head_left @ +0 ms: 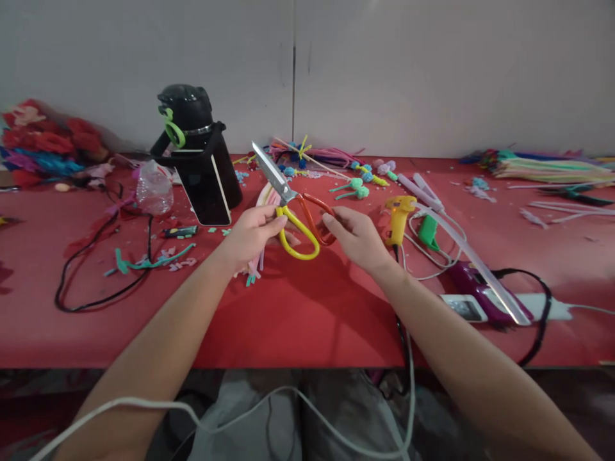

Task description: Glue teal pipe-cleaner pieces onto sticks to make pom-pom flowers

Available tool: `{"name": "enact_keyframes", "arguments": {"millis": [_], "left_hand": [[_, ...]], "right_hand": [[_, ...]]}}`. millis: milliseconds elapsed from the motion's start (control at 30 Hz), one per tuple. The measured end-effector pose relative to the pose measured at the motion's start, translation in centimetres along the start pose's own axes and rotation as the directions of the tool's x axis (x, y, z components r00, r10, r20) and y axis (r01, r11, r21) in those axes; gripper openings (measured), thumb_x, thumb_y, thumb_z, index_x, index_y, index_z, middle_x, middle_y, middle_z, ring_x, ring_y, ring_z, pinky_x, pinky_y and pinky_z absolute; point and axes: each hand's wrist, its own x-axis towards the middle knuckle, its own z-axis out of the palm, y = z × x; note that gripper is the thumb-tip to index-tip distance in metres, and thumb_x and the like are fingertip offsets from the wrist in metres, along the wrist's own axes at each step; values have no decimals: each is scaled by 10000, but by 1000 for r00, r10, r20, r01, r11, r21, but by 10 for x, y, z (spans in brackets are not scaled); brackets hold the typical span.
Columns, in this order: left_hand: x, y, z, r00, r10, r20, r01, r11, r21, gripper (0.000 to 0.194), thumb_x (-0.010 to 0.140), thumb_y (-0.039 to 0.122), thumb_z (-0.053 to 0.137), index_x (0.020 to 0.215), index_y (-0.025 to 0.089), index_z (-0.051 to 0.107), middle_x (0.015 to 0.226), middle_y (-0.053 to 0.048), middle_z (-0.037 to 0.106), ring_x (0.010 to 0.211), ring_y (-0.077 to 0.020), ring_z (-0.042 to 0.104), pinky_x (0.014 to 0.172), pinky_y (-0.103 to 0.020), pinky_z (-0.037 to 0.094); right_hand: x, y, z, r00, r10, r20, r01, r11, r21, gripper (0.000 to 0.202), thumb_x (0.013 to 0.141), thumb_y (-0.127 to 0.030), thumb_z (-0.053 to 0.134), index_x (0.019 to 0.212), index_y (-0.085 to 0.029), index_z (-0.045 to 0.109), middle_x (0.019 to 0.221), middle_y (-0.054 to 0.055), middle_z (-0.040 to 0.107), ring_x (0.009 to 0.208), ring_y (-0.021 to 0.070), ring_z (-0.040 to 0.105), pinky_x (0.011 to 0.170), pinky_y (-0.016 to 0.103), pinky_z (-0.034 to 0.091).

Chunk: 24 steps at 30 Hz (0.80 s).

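Observation:
A pair of scissors [281, 182] is held up above the red table, its metal blades pointing up and to the left. My left hand [254, 234] is closed, pinching the yellow handle loop between thumb and fingers. My right hand [358, 237] grips the orange-red handle loop from the other side. The two loops stand a little apart, while the blades look nearly together. Behind my left hand lie pale pipe cleaners [254, 272], partly hidden by it. Close to my right hand is a yellow glue gun [398, 218] with a long clear glue stick [473, 259] in its back.
On the left, a tablet or phone [204, 189] leans before a black bottle [187, 105]. A plastic cup [154, 192] and a black cable [65, 282] lie beyond. At right are a purple device [490, 294] and pipe cleaners [548, 168]. A white cable [288, 389] crosses my lap.

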Motion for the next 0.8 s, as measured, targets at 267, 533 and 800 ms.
{"name": "enact_keyframes", "arguments": {"millis": [267, 533, 800], "left_hand": [[1, 2, -2, 998, 45, -34, -44, 999, 23, 214, 858, 335, 735, 839, 142, 645, 918, -100, 754, 671, -189, 722, 710, -347, 629], [0, 2, -7, 995, 58, -84, -53, 997, 59, 161, 866, 288, 702, 802, 157, 633, 841, -80, 740, 623, -182, 712, 640, -318, 607], [0, 0, -15, 991, 51, -125, -41, 996, 84, 146, 880, 292, 691, 894, 148, 667, 818, -92, 727, 680, -218, 736, 692, -362, 633]], "right_hand": [[0, -3, -4, 999, -13, 34, 18, 989, -150, 534, 929, -696, 559, 716, -206, 567, 647, 4, 589, 601, 137, 551, 611, 282, 470], [1, 1, -3, 973, 4, 232, -29, 994, 101, 446, 939, -622, 568, 791, -204, 612, 769, 48, 682, 652, 172, 671, 701, 356, 618], [-2, 6, 0, 988, 73, 138, -81, 995, 54, 296, 869, -469, 681, 927, -178, 682, 833, 63, 739, 752, 211, 739, 740, 363, 630]]}}
